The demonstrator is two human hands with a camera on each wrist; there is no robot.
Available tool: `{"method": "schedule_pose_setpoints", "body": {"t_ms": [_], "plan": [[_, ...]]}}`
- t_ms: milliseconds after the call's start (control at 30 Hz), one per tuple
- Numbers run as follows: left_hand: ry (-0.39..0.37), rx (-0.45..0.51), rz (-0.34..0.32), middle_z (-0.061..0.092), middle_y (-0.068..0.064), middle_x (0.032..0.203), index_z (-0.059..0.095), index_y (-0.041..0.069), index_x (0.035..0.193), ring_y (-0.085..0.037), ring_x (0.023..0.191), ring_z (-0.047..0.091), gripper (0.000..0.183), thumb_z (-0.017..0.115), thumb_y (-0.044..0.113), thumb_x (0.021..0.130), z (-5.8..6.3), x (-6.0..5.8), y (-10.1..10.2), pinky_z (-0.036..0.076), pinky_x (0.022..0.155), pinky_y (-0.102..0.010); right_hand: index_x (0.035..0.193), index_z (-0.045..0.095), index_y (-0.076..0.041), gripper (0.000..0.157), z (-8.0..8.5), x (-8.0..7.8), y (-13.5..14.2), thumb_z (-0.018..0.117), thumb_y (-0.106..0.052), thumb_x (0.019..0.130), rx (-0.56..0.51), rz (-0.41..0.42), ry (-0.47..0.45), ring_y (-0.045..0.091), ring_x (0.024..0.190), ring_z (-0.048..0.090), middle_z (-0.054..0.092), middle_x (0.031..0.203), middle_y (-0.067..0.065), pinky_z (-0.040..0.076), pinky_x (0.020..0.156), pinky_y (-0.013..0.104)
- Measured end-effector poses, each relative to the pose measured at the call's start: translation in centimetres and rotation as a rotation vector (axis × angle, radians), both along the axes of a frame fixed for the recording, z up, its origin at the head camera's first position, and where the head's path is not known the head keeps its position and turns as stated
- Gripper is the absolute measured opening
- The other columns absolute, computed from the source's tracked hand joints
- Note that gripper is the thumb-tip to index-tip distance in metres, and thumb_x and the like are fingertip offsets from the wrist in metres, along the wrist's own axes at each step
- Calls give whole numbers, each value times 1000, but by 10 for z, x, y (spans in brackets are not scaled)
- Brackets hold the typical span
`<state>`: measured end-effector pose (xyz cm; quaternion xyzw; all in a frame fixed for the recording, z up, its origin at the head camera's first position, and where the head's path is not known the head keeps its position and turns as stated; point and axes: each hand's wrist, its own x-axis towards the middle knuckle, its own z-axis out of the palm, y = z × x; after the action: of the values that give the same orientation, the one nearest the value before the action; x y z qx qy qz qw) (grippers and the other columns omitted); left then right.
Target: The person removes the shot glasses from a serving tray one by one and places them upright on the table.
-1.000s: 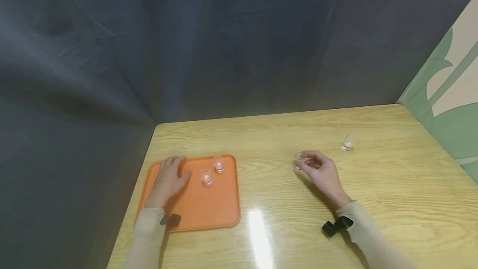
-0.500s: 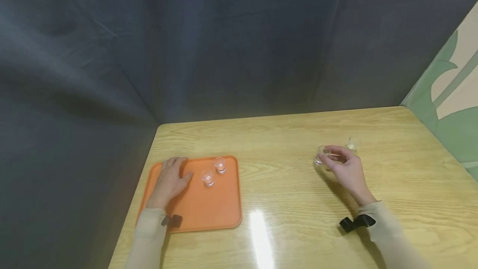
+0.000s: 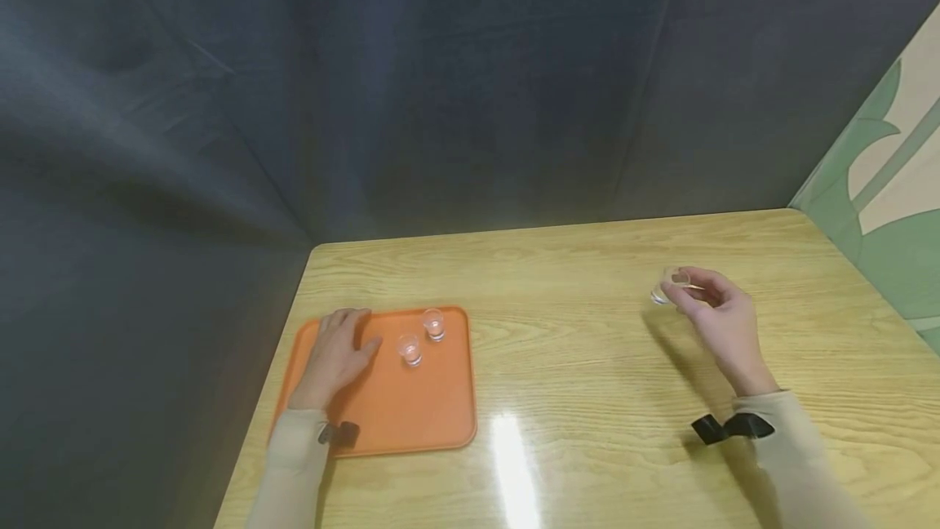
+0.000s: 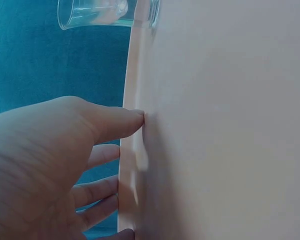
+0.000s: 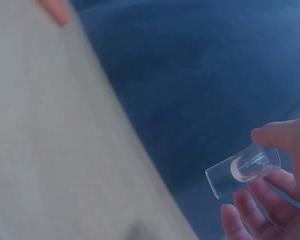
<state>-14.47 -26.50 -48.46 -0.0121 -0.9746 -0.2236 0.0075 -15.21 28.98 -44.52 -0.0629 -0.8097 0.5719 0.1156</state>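
Observation:
Small clear shot glasses are the things handled here. My right hand (image 3: 723, 325) pinches one shot glass (image 3: 661, 294) between thumb and fingers over the right part of the table. In the right wrist view that shot glass (image 5: 242, 170) is held near its rim, its thick base pointing away from the palm. My left hand (image 3: 334, 357) lies over the left part of an orange tray (image 3: 411, 419), thumb and fingertips close to the far rim. Two more shot glasses stand on the tray, a nearer one (image 3: 410, 351) and a farther one (image 3: 434, 325).
The wooden table (image 3: 558, 284) has a bright glare near its front. A dark curtain (image 3: 477, 104) hangs behind and on the left. At the right is a green and beige patterned panel (image 3: 899, 243).
My right hand has carried its shot glass to the right. The shot glass that stood alone at the far right is now out of sight around that hand. My left hand stays put.

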Motion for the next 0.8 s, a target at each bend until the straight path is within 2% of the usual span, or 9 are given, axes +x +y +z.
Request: {"method": "schedule_pose_setpoints", "body": {"t_ms": [100, 267, 400, 600, 800], "plan": [[-5, 0, 1, 50, -27, 155, 54, 2, 151, -48, 148, 37, 59, 71, 29, 102, 0, 0, -1, 38, 121, -64, 129, 70, -14, 34, 7, -1, 9, 80, -20, 97, -136, -13, 31, -9, 91, 69, 72, 108, -23, 56, 73, 8], [-3, 4, -2, 49, -27, 155, 54, 2, 151, -48, 149, 37, 59, 70, 29, 102, 0, 0, -1, 38, 120, -64, 119, 74, -11, 30, 18, -4, 25, 83, -6, 92, -410, -47, 104, -3, 88, 72, 75, 105, -13, 59, 69, 11], [-7, 4, -2, 49, -27, 155, 54, 1, 151, -47, 148, 37, 59, 70, 29, 102, 2, 1, 1, 38, 121, -64, 115, 76, -12, 26, 25, -4, 41, 80, -1, 92, -535, -74, 139, 0, 88, 72, 75, 106, -9, 61, 68, 14], [-2, 9, 6, 49, -27, 154, 55, 2, 151, -47, 148, 38, 58, 72, 27, 101, 4, 2, 2, 39, 120, -63, 117, 75, -14, 28, 27, -7, 59, 81, -3, 92, -555, -119, 108, -2, 89, 71, 75, 106, -11, 60, 67, 13], [-11, 10, 6, 48, -27, 156, 54, 2, 151, -47, 149, 37, 58, 71, 28, 102, 3, 1, 1, 38, 121, -64, 114, 75, -13, 28, 13, -13, 70, 85, -4, 89, -521, -184, 82, -2, 87, 71, 73, 102, -11, 60, 67, 13]]}}
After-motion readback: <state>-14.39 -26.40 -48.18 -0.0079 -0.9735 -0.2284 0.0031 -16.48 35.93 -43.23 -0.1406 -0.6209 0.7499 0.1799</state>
